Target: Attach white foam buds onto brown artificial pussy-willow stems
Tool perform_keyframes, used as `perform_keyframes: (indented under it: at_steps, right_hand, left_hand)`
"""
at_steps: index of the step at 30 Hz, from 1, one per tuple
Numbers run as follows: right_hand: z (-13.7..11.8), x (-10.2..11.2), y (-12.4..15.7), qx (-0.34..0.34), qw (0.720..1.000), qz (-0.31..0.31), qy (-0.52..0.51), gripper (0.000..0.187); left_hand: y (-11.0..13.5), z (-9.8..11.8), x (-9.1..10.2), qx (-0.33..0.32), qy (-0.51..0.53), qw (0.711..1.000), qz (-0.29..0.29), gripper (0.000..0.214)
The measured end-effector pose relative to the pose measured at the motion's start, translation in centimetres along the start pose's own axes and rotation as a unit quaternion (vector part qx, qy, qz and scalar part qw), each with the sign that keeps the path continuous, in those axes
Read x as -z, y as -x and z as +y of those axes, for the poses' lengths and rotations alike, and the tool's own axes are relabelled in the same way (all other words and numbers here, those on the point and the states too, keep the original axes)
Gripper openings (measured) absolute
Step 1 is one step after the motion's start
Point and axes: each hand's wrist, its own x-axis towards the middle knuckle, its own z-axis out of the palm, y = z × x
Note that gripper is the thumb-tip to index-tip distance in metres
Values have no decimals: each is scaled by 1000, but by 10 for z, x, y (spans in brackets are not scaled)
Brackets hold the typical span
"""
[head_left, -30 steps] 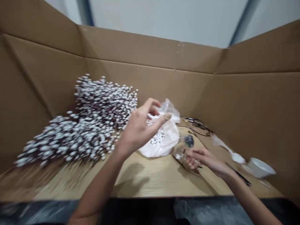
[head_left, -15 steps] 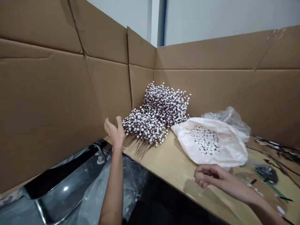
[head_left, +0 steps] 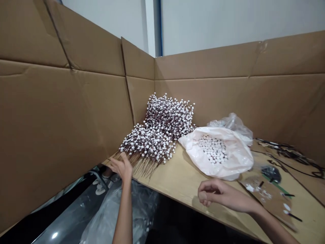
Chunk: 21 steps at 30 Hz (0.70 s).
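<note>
A heap of dark stems tipped with white berries [head_left: 159, 130] lies at the back left of the wooden table [head_left: 182, 181], against the cardboard wall. My left hand [head_left: 122, 167] reaches to the bare stem ends at the table's corner, fingers spread and open, just touching them. To the right sits a pale plastic bag [head_left: 219, 154] open on a pile of small white beads. My right hand [head_left: 219, 195] hovers over the table's front edge in front of the bag, fingers curled loosely; I cannot see anything in them.
Tall cardboard walls [head_left: 63, 112] enclose the table on left, back and right. Dark wire pieces [head_left: 289, 152], a black object [head_left: 271, 173] and small scraps on a cardboard piece [head_left: 266, 195] lie at the right. Clear plastic sheeting [head_left: 109, 220] hangs below the table's left corner.
The view swung left from the bag to the table's left corner. My left hand left the bag and dropped to the stem ends. My right hand drew back to the front edge.
</note>
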Motion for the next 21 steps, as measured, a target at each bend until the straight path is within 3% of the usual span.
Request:
perform_keyframes:
  at_steps: [4, 8, 10, 13, 15, 17, 18, 21]
  right_hand:
    - [13, 2, 6, -15, 999, 23, -34, 35]
    - [27, 4, 11, -3, 997, 26, -79, 34]
    - [33, 7, 13, 5, 994, 31, -100, 34]
    - [38, 15, 18, 8, 993, 49, -112, 35]
    - [40, 22, 22, 9, 991, 66, -118, 35]
    - [40, 30, 26, 13, 988, 83, -129, 36]
    - [40, 33, 28, 17, 986, 91, -136, 36]
    - [41, 44, 38, 34, 980, 115, -159, 36]
  left_hand:
    - [1, 2, -4, -10, -6, 1000, 17, 77]
    - [8, 11, 5, -16, -14, 999, 31, 79]
    - [14, 23, 12, -39, -25, 998, 46, 82]
    - [30, 54, 18, -128, 11, 989, 76, 75]
    - [47, 83, 11, -238, 86, 964, 89, 60]
    - [68, 118, -2, -342, 217, 911, 70, 40]
    - [79, 137, -11, -367, 287, 883, 54, 30]
    - [113, 193, -35, -344, 461, 818, 16, 11]
